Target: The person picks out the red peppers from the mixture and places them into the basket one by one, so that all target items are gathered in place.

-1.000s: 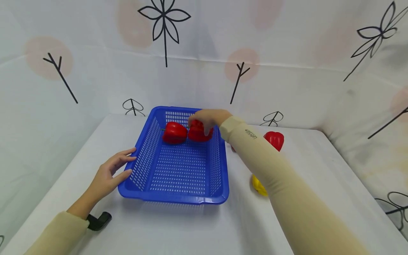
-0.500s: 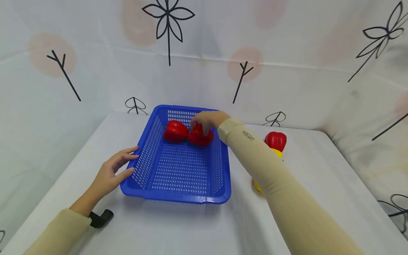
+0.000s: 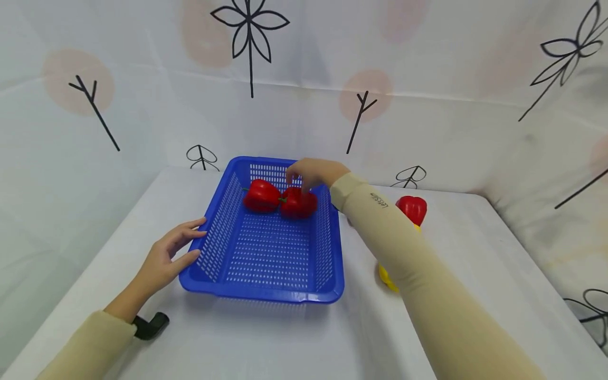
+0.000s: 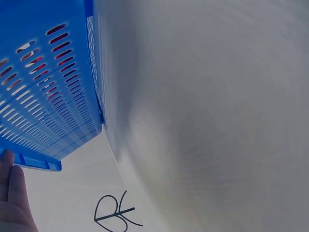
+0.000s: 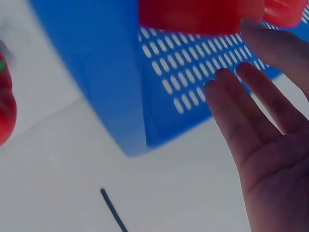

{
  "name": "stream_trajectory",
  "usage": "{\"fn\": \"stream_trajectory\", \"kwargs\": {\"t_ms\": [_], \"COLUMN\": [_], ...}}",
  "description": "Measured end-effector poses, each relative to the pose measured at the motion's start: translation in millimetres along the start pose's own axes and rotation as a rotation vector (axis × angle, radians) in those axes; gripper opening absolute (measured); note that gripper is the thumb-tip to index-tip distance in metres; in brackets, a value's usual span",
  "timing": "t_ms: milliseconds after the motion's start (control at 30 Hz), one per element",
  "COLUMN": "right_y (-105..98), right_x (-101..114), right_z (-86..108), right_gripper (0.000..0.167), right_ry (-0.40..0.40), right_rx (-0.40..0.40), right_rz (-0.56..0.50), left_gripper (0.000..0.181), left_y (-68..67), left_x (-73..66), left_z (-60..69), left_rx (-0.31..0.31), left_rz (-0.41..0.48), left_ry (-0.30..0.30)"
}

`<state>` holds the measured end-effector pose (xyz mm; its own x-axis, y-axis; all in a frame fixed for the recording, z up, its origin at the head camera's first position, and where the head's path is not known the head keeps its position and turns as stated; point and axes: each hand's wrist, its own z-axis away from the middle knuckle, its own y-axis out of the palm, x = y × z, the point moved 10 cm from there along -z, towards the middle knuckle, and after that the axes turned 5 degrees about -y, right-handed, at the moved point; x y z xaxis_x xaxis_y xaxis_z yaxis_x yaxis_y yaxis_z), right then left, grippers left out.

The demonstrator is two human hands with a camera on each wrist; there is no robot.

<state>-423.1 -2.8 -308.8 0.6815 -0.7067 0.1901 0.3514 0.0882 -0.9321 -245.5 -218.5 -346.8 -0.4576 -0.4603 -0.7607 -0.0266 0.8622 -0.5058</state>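
Observation:
A blue plastic basket (image 3: pixel 258 294) with slotted walls stands on the white table. Two red bell peppers lie side by side at its far end, the left one (image 3: pixel 262 196) and the right one (image 3: pixel 299 206), green stems pointing left. Just over the right pepper is my right hand (image 3: pixel 317 171). In the right wrist view, this hand (image 5: pixel 275 145) has its fingers spread apart from the pepper (image 5: pixel 193 14), while the thumb tip is close to it; contact is unclear. My left hand (image 3: pixel 163 261) rests its fingertips on the basket's left rim, fingers extended.
Right of the basket, a red bell pepper (image 3: pixel 412 209) and a yellow one (image 3: pixel 388 278) are partly hidden by the right sleeve (image 3: pixel 404 243). A bit of yellow shows below that red pepper. Patterned white cloth (image 3: pixel 304 121) hangs behind the table.
My right hand has set the right-hand red bell pepper down in the basket, let go and risen slightly off it. My left hand has stayed at the rim.

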Motion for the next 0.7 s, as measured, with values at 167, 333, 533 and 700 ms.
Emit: {"fn": "stream_trajectory", "kwargs": {"t_ms": [167,333,533,700], "right_y": [-13.7,-21.5,-27.1,-28.6], "right_x": [0.7,1.0,0.1,-1.1], "right_z": [12.5,26.6,45.6,59.6], "right_gripper": [0.041,0.039,0.034,0.032], "right_ry": [-0.036,-0.06,-0.075,-0.085], "right_rx": [-0.037,-0.062,-0.096,-0.117], "right_rz": [-0.004,-0.003,-0.011,-0.017], "left_gripper": [0.032,0.032,0.032,0.033], "left_y": [-1.6,-2.6,-1.5,-1.2], "left_x": [-0.7,-1.2,-1.0,-1.2], "left_z": [1.0,1.5,1.0,0.4], "left_rx": [-0.001,-0.002,0.001,0.002], "left_rz": [-0.007,-0.005,-0.01,0.002], "left_ry": [0.004,0.008,0.006,0.013]}}
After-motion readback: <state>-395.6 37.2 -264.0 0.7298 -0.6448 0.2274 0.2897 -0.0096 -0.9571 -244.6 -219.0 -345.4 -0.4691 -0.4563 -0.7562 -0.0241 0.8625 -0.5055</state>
